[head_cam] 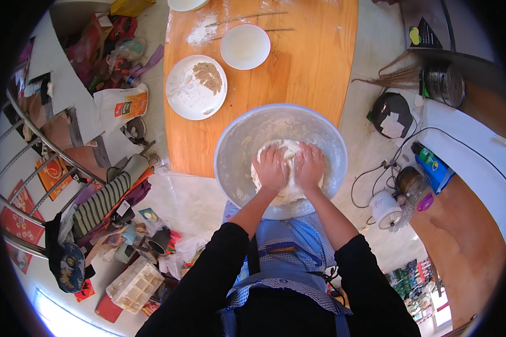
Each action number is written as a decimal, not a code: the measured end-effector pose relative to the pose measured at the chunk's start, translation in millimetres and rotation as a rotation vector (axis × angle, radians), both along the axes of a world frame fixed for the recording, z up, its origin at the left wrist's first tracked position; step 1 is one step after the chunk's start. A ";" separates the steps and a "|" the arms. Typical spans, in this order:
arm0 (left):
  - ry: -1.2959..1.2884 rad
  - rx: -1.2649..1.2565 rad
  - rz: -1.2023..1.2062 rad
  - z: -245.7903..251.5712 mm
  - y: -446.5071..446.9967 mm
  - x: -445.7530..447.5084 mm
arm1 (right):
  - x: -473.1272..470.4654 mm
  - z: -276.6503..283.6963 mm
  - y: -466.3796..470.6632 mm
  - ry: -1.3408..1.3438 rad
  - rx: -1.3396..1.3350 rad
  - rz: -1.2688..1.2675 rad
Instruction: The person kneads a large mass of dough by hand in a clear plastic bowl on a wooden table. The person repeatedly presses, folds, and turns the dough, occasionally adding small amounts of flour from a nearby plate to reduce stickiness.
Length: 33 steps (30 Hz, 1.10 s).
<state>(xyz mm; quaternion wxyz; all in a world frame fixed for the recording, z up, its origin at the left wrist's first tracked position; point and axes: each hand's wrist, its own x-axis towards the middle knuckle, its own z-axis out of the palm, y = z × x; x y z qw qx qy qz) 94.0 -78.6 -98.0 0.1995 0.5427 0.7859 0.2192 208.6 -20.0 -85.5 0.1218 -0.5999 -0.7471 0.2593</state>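
A wide metal basin [232,139] stands at the near end of the wooden table, close against my blue apron. Pale dough [287,191] lies in the bottom of it. My left hand [272,167] presses on the left part of the dough, and my right hand [310,166] presses on the right part. The hands are side by side, with a strip of dough showing between them. The undersides of both palms and some fingertips are hidden in the dough. Smears of flour or dough cling to the basin's inner wall.
On the wooden table [295,84] are a white plate [181,103] with brown granules, a white bowl [245,46], thin sticks [253,17] and scattered flour [202,31]. A kettle-like white appliance [383,208] and cables are at the right. A stair railing and bags fill the left.
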 end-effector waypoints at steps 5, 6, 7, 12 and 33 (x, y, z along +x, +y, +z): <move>0.090 -0.134 0.018 -14.3 44.9 -8.5 | -17.0 -17.0 44.9 -0.117 -0.099 -0.108; 0.120 -0.141 0.031 -16.6 53.8 -9.4 | -20.0 -19.3 52.1 -0.130 -0.099 -0.156; 0.118 -0.180 0.037 -17.2 61.1 -11.5 | -24.5 -17.7 57.8 -0.139 -0.144 -0.195; 0.084 -0.122 0.123 -18.6 73.7 -19.4 | -38.1 -2.7 68.7 -0.153 -0.259 -0.331; -0.225 -0.139 -0.094 60.4 20.1 -41.4 | -6.3 88.6 11.7 0.137 -0.317 0.105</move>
